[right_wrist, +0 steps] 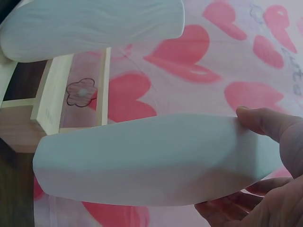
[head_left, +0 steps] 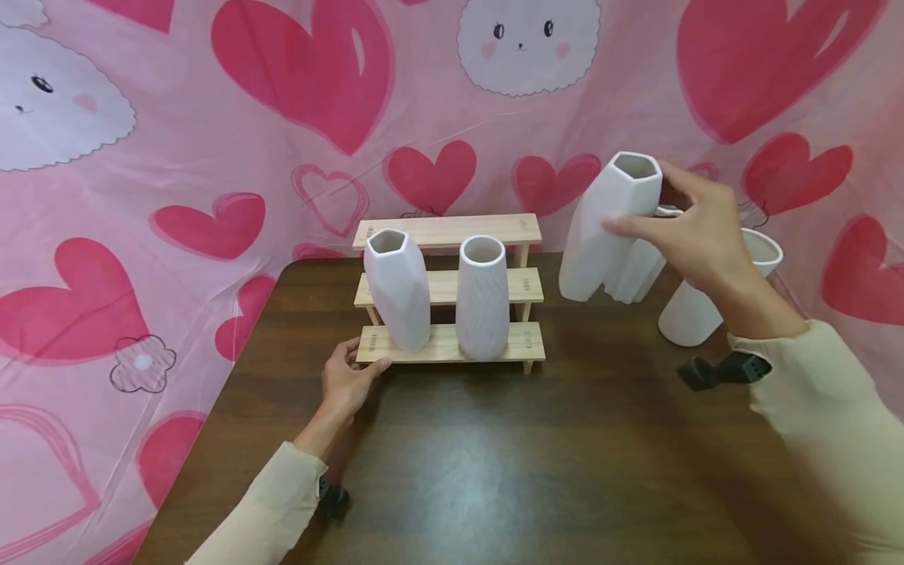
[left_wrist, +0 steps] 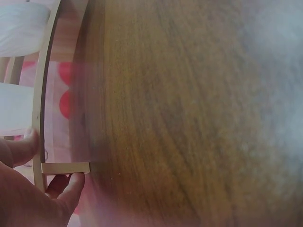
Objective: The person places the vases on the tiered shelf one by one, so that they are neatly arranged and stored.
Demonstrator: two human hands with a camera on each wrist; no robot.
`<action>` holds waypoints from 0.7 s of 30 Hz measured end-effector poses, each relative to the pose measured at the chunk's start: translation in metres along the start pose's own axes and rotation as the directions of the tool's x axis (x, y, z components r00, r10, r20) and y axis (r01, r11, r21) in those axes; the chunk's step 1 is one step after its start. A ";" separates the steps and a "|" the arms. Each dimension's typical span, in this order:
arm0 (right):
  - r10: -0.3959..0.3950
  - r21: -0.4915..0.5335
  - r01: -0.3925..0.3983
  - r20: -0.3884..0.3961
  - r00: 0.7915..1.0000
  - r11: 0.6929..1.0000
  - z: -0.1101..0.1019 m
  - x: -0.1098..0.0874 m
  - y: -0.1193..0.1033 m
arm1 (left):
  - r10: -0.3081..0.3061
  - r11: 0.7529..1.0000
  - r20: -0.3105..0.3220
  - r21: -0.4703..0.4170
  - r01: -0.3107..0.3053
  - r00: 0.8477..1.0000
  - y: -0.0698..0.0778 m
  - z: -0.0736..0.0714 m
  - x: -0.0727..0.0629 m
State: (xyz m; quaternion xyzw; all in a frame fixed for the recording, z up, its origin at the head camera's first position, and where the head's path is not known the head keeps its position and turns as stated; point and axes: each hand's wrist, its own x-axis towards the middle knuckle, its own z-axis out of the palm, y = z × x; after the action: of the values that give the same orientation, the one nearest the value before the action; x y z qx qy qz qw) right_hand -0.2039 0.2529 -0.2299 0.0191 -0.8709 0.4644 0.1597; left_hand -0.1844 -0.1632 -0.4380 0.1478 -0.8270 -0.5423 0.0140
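My right hand [head_left: 706,227] grips a white faceted vase [head_left: 600,227] near its rim, tilted in the air right of a three-step wooden stand [head_left: 445,292]. In the right wrist view the thumb lies on one side of this vase [right_wrist: 142,161] and the fingers on the other. My left hand [head_left: 348,382] holds the left end of the stand's lowest step. In the left wrist view its thumb touches the shelf and its fingers touch the stand's leg [left_wrist: 66,168]. On the lowest step stand another faceted vase [head_left: 399,294] and a round textured vase [head_left: 483,302].
Behind the held vase is a ribbed white vase [head_left: 636,271], partly hidden. A plain white vase [head_left: 688,314] stands beyond the right forearm. The dark wooden table [head_left: 452,463] reaches back to a pink cloth [head_left: 318,102] with hearts.
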 end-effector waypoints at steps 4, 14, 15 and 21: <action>-0.002 0.023 0.002 0.001 1.000 1.000 0.003 0.005 -0.006 | 0.002 1.000 -0.002 0.005 -0.002 1.000 0.001 0.001 0.001; -0.075 0.231 0.071 0.009 0.997 0.970 0.004 0.026 -0.031 | 0.004 1.000 -0.004 -0.003 -0.004 1.000 0.003 0.003 0.001; -0.076 0.242 0.069 0.016 0.997 0.968 0.004 0.028 -0.034 | 0.003 1.000 -0.003 -0.005 -0.003 1.000 0.003 0.003 0.000; -0.077 0.279 0.063 0.039 0.996 0.958 0.012 0.041 -0.052 | 0.006 1.000 -0.007 -0.010 -0.006 1.000 0.003 0.002 -0.001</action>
State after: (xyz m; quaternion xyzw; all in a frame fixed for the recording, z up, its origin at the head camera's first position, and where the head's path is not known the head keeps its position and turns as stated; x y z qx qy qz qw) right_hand -0.2362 0.2185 -0.1828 0.0836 -0.7997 0.5753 0.1500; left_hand -0.1849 -0.1602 -0.4365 0.1472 -0.8247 -0.5458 0.0192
